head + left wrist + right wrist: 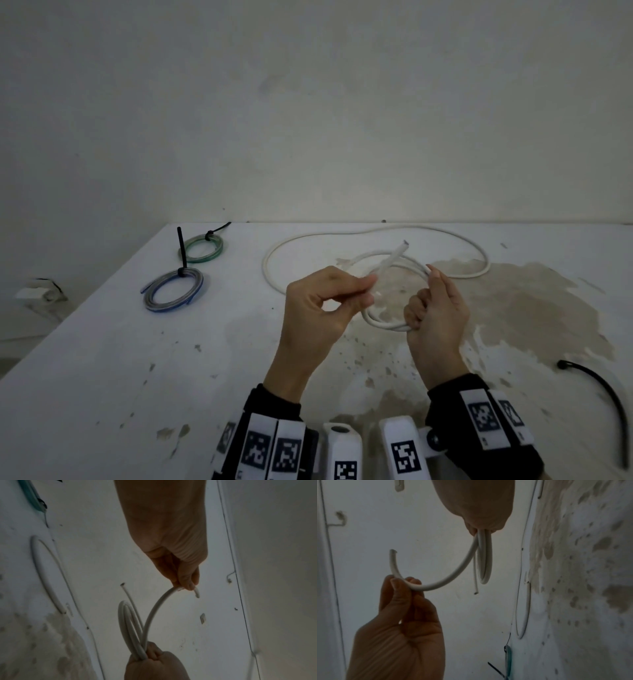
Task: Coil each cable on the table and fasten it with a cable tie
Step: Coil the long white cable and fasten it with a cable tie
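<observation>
A white cable (383,322) is partly coiled above the table. My right hand (419,308) grips the bundled loops at their near side, the index finger lying along the coil's right edge. My left hand (369,290) pinches the cable's free tail between thumb and fingers, close to its tip. In the left wrist view the tail (154,612) arcs from my left hand (186,586) down to the loops. In the right wrist view the coil (485,561) hangs from my right hand (479,530), with one short end dangling. A loose black cable tie (609,394) lies at the right.
A second white cable (342,234) lies in a wide open loop behind my hands. At the back left lie a green coil (202,248) and a blue coil (173,289), each with a black tie. The white table (102,377) is stained brown on the right.
</observation>
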